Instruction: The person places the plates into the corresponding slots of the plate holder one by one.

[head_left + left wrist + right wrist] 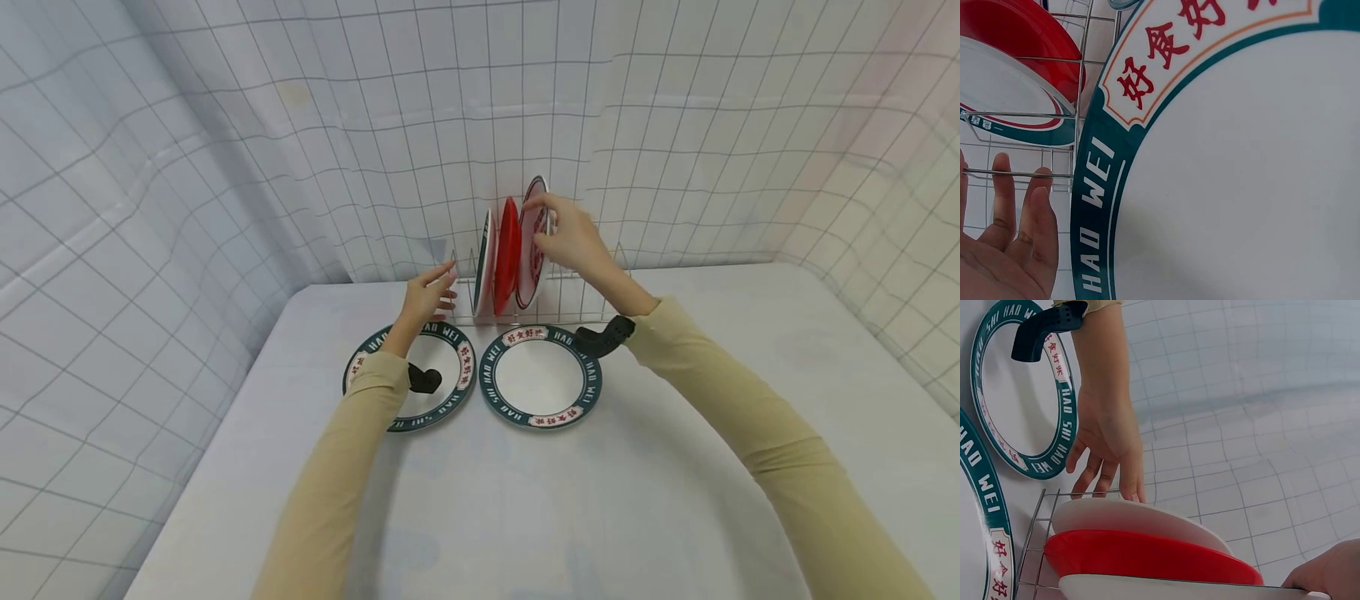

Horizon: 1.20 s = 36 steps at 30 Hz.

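A wire rack [562, 322] at the back of the table holds three upright plates. On its left is a white plate with a green rim [483, 265], with a red plate [507, 260] in the middle. At the right end stands a white plate with red patterning [531, 250]; my right hand [573, 237] pinches its upper rim. In the right wrist view, my right hand [1334, 572] is at that plate's dark edge. My left hand [429, 302] is beside the rack's left end with relaxed, spread fingers, close to the rack wires in the left wrist view.
Two green-rimmed plates with lettering lie flat in front of the rack: a left plate [442, 408], partly under my left forearm, and a right plate [540, 375]. A white table [525, 517] spreads below, enclosed by a checked curtain [360, 125].
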Available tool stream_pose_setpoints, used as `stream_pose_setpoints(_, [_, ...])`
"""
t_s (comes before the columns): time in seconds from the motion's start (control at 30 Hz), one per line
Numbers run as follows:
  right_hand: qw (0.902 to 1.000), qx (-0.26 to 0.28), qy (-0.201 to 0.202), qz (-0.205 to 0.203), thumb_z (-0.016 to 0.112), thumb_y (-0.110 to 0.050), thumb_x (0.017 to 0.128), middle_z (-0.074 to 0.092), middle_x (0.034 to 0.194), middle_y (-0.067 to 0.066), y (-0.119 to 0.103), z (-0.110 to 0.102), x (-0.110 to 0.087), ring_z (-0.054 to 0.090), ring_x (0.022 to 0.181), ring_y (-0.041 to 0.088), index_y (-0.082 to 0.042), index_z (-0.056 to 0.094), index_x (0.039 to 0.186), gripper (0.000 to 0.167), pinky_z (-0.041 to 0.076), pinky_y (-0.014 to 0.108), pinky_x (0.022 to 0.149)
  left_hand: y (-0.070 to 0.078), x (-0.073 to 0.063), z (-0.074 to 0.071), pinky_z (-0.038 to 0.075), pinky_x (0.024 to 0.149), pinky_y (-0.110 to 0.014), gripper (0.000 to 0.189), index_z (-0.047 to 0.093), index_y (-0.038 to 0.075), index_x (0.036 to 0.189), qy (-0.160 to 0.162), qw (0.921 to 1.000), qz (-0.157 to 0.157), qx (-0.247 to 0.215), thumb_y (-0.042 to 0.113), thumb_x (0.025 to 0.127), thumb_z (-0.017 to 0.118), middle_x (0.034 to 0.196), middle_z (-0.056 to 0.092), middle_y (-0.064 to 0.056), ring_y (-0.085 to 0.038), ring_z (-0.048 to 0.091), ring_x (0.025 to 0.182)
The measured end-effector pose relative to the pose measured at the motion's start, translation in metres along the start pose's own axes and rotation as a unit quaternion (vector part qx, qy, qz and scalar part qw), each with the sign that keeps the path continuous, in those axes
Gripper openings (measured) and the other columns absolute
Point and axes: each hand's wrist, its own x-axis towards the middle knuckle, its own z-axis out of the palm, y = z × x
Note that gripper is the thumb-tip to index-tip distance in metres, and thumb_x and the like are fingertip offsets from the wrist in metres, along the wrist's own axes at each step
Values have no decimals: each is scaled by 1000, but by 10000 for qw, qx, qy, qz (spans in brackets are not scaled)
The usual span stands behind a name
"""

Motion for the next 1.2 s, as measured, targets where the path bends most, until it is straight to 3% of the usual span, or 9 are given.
stream_pose_setpoints(0.17, [9996,10,-71,271,52,-5,89,51,92,10,4,7,1,36,52,11,-20,48,138,52,35,24,50,1,-1,1,52,69,-30,43,47,33,143,5,10000,0,-29,40,100,48,115,65,-23,-31,66,93])
stream_pose_setpoints(0.27, [9994,55,-100,326,53,-5,89,48,86,9,6,10,1,39,54,12,-21,46,139,53,37,24,51,1,-2,1,51,65,-28,43,46,32,143,4,10000,-23,-83,39,100,49,117,64,-25,-37,65,98])
stream_pose_setpoints(0.37, [9993,103,-110,333,53,-6,90,51,93,10,7,13,3,40,53,12,-21,46,139,53,38,23,51,2,-2,1,50,64,-27,43,47,33,143,19,9999,-27,-109,40,100,49,119,63,-26,-37,65,98])
stream_pose_setpoints(0.53, [9994,70,-99,329,53,-5,89,50,91,10,9,17,7,40,50,10,-20,46,140,54,37,22,48,1,-1,2,52,67,-30,44,47,33,143,20,9999,-13,-112,42,100,49,117,64,-25,-33,65,94])
stream_pose_setpoints(0.7, [9994,54,-146,316,53,-6,90,55,109,12,12,20,10,43,52,10,-20,45,141,53,38,21,48,0,0,1,53,71,-32,43,47,33,142,31,10000,-21,-84,42,100,49,113,65,-21,-35,65,98])
stream_pose_setpoints(0.87, [9994,32,-152,316,53,-10,91,56,104,14,17,19,15,46,55,13,-23,44,141,52,39,23,49,2,0,1,52,70,-31,43,48,33,142,60,10000,0,-53,42,100,49,112,65,-20,-34,65,97])
stream_pose_setpoints(1.07, [9991,51,-246,329,55,-15,92,51,137,16,26,20,17,60,88,27,-21,43,143,52,45,26,57,2,-1,3,51,67,-29,43,47,33,143,-88,9998,-97,-144,40,100,49,119,63,-25,-27,65,88])
stream_pose_setpoints(1.2, [9985,188,-389,340,57,-15,92,46,144,17,28,21,17,60,109,33,-22,41,144,55,54,31,65,2,-2,3,51,65,-28,44,47,33,143,-81,9999,-100,-108,41,100,49,120,63,-25,-26,65,88])
